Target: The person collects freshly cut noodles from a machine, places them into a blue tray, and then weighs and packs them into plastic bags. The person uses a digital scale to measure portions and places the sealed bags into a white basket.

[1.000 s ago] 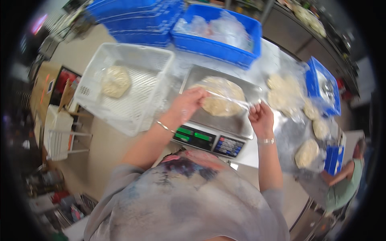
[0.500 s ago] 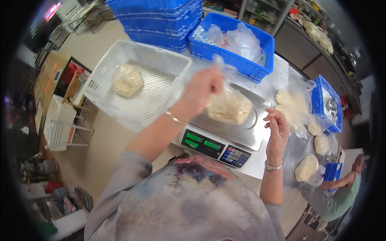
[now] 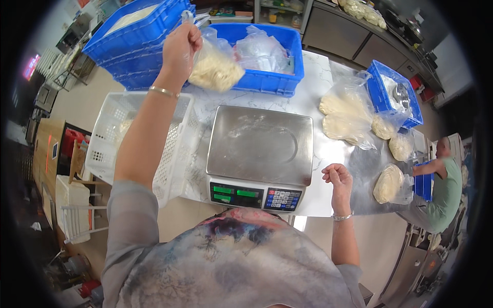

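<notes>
At your far left a white perforated crate (image 3: 110, 149) sits on the desk (image 3: 318, 77), and something pale seems to lie in it, though your forearm hides most of it. Your left hand (image 3: 181, 46) is raised high and closed tight on the neck of a clear bag of dough (image 3: 214, 69), which hangs in the air over the gap between the stacked blue crates (image 3: 128, 46) and the blue bin (image 3: 277, 82) of empty bags. The risk sits right there: the bag hangs by a pinch of thin plastic, and if the film slips or stretches the dough could drop onto the desk edge or the floor rather than into a crate. Below it the digital scale (image 3: 259, 154) stands with its steel pan bare and dusted with flour. Your right hand (image 3: 336, 177) rests loosely curled and holding nothing, on the desk just right of the scale, so it is not placed to catch a fall. Further right, more bagged dough pieces (image 3: 344, 115) lie across the pale marble-patterned desk, near a small blue crate (image 3: 393, 95). At the far right another person in a green shirt (image 3: 444, 187) works beside it. Steel cabinets line the back of this kitchen.
</notes>
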